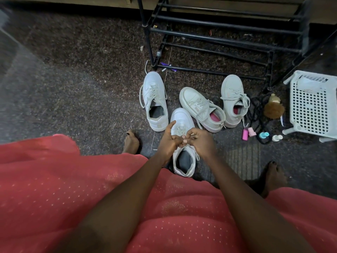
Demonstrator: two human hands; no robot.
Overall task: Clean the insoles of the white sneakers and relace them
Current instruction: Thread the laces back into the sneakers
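Observation:
A white sneaker [182, 119] with a dark insole stands on the floor between my bare feet, toe pointing away. Over its laces [179, 130] my left hand [168, 138] and my right hand [201, 140] meet. Both pinch the lace ends with curled fingers; my left index finger sticks out. Its mate, a second white sneaker [154, 100], stands to the far left, laced, with a dark insole showing. Two more pale sneakers with pink insoles [201, 109] [234, 100] lie to the right.
A black metal shoe rack [209, 37] stands behind the shoes. A white perforated basket [312, 105] sits at the right. Small bottles [252, 133], a black cord and a brown fluffy toy [273, 108] lie beside it. My red skirt fills the foreground.

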